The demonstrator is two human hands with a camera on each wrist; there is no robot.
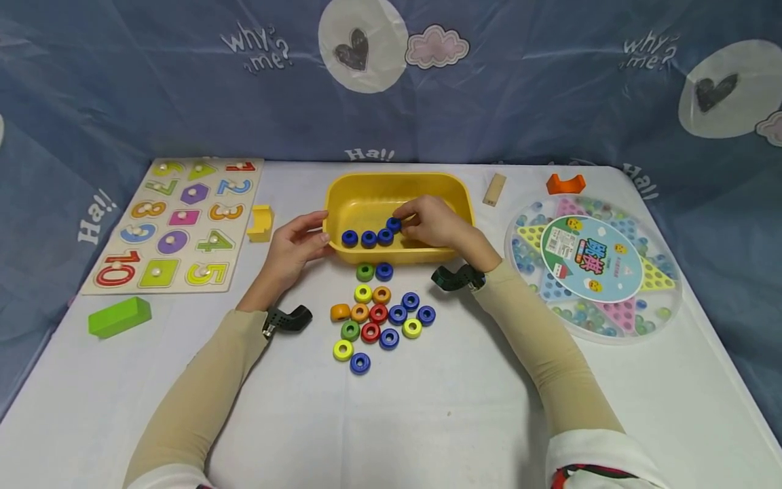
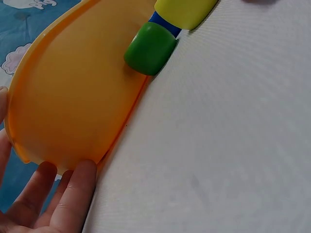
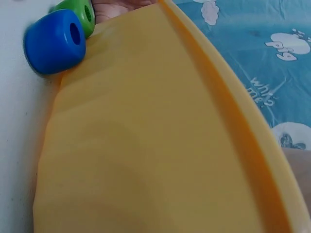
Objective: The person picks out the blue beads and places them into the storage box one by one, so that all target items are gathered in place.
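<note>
- We see right grip [image 1: 430, 221] pinching a glossy blue ring-shaped bead [image 1: 394, 225] inside the yellow plastic tray [image 1: 411, 256]; a slip could scatter neighbouring blue beads [image 1: 368, 239].
- Left grip [image 1: 296, 244], fingers extended, only touches the tray; pushing could jolt it.

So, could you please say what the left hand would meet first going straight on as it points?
Probably the end wall of the yellow tray: the left hand seems to touch it.
</note>
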